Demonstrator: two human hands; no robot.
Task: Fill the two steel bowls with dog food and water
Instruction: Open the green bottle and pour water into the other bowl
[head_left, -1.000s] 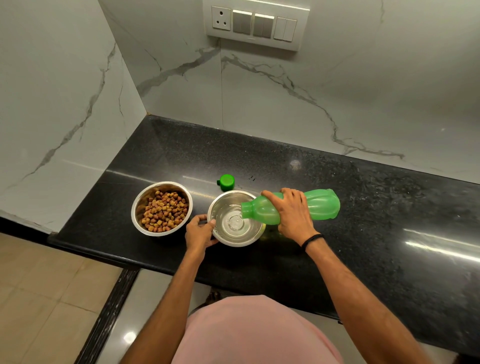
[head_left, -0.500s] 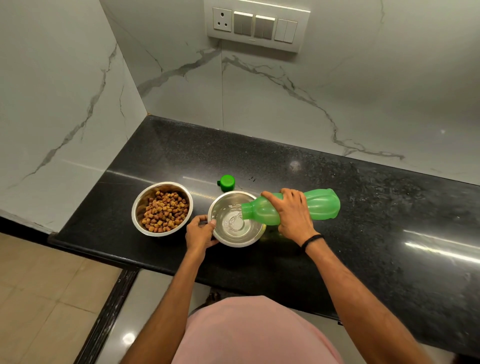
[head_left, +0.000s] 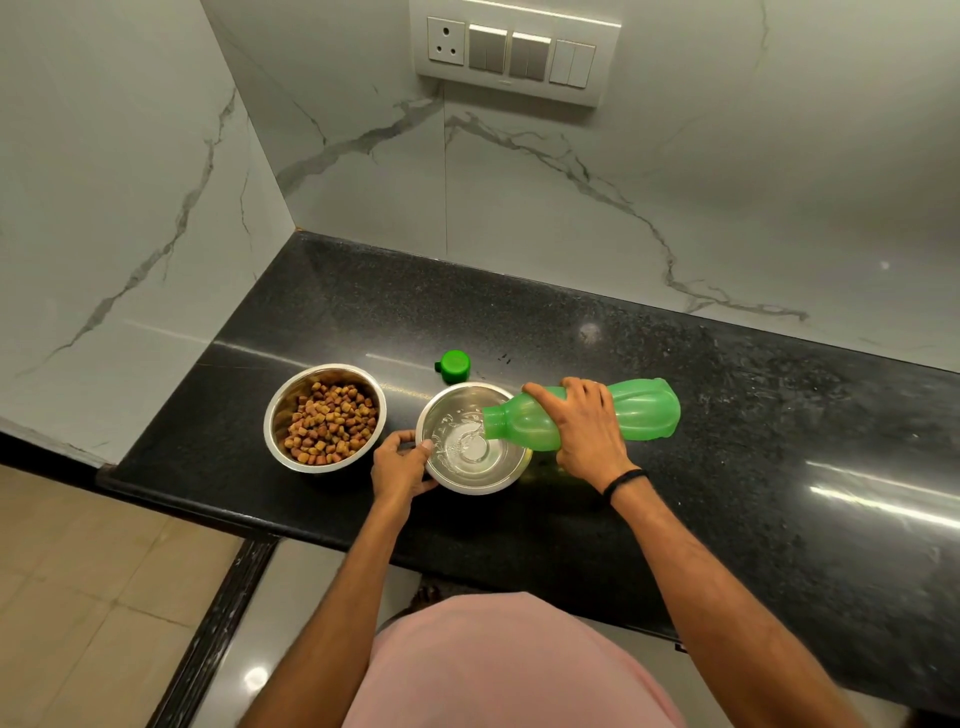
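The black granite counter (head_left: 727, 415) ran from the middle left of the frame to the right edge, and its front edge crossed the frame diagonally from lower left to lower right. At the left end it met a marble side wall (head_left: 104, 208), and behind it stood the marble back wall (head_left: 675, 182), so the corner was closed on two sides. The whole right half of the counter was bare and gave free room.

Two steel bowls stood near the front edge, just beside each other but apart. The kibble bowl (head_left: 324, 417), left of centre, was filled with brown dog food. The water bowl (head_left: 472, 439), at the centre, held some clear water at the bottom. The left hand (head_left: 402, 465) was closed on the left rim of the water bowl, thumb over the edge. The right hand (head_left: 584, 426) was clamped around the middle of a green plastic bottle (head_left: 587, 413), which lay almost horizontal with its open mouth over the water bowl, and water ran out of it. The green bottle cap (head_left: 453, 366) sat on the counter just behind the water bowl, touching nothing.

A switch panel (head_left: 517, 52) with a socket was on the back wall, at the top centre of the frame. The tiled floor (head_left: 78, 597) showed at the lower left.
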